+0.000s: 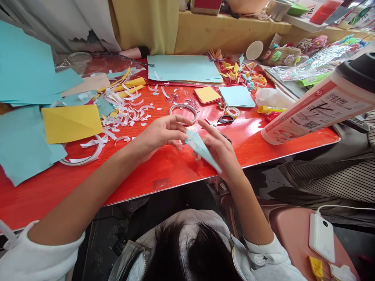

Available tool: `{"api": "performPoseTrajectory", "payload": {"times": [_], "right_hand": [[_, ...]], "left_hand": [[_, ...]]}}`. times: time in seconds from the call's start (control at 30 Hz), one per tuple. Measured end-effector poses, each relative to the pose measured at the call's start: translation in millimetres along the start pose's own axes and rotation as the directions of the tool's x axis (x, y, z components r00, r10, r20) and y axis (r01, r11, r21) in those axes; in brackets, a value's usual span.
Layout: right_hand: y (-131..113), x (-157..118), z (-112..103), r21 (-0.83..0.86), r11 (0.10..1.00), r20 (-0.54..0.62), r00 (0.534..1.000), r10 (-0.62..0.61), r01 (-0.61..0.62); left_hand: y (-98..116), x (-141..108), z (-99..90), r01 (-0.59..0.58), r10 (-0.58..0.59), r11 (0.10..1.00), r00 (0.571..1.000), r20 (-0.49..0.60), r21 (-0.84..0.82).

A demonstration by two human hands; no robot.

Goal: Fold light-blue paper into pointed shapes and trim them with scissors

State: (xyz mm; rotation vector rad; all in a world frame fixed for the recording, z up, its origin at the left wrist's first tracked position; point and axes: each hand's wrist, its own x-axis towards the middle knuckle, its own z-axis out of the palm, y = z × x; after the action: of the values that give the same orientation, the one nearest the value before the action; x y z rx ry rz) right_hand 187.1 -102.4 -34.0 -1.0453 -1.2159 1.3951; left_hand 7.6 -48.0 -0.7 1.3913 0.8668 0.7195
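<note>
Folded light-blue paper [203,149], long and narrow, slanted between the two hands above the near edge of the red table [140,171]. Right hand [221,152] grips it, index finger extended toward 11 o'clock, the rest curled; thumb hidden. Left hand [164,136]: fingers loosely bent, tips at the paper's upper end; can't tell if pinching. From the paper: scissors [216,124] at 1, partly behind right hand; white tape roll [184,104] at 11; yellow paper squares [207,95] at 12; blue paper squares [237,96] at 1; white paper shreds [125,109] at 10; lidded cup [316,103] at 2, tilted in view; power bank [322,238] on stool [284,226], 4.
</note>
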Motion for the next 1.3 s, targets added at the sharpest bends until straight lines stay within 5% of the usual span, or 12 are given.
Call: {"api": "performPoseTrajectory", "payload": {"times": [0.23, 0.5, 0.67, 0.77, 0.87, 0.97, 1.1, 1.3], "right_hand": [[-4.0, 3.0, -3.9, 0.204, 0.978, 0.009, 0.999, 0.032, -0.033], [0.7, 2.1, 2.0, 0.217, 0.976, -0.052, 0.998, 0.027, -0.015], [0.0, 1.5, 2.3, 0.223, 0.975, -0.074, 0.996, 0.040, -0.023], [-0.3, 1.5, 3.9, 0.219, 0.975, -0.102, 0.994, 0.041, -0.018], [0.7, 1.8, 5.2, 0.207, 0.978, -0.094, 0.995, 0.035, -0.015], [2.9, 2.0, 5.6, 0.196, 0.981, -0.074, 0.997, 0.002, 0.012], [6.1, 1.6, 6.4, 0.171, 0.984, -0.084, 0.996, -0.039, 0.053], [10.3, -0.3, 7.4, 0.095, 0.991, -0.113, 0.991, -0.079, 0.090]], "left_hand": [[0.4, -0.6, -0.8, -0.147, 0.141, 0.989, 0.954, -0.266, -0.006], [-0.7, -1.8, 7.3, -0.107, 0.098, 0.994, 0.975, -0.198, -0.037], [1.3, -3.6, 7.4, -0.145, 0.180, 0.967, 0.971, -0.159, 0.211], [-0.3, -5.3, 5.3, -0.314, 0.507, 0.736, 0.843, -0.180, 0.600], [-6.5, -6.4, 4.3, -0.417, 0.761, 0.248, 0.643, 0.091, 0.874], [-13.4, -6.6, 4.7, -0.426, 0.768, -0.127, 0.530, 0.361, 0.896], [-17.5, -7.3, 4.7, -0.388, 0.729, -0.255, 0.524, 0.440, 0.885], [-19.3, -8.7, 5.1, -0.416, 0.692, -0.235, 0.563, 0.452, 0.878]]}}
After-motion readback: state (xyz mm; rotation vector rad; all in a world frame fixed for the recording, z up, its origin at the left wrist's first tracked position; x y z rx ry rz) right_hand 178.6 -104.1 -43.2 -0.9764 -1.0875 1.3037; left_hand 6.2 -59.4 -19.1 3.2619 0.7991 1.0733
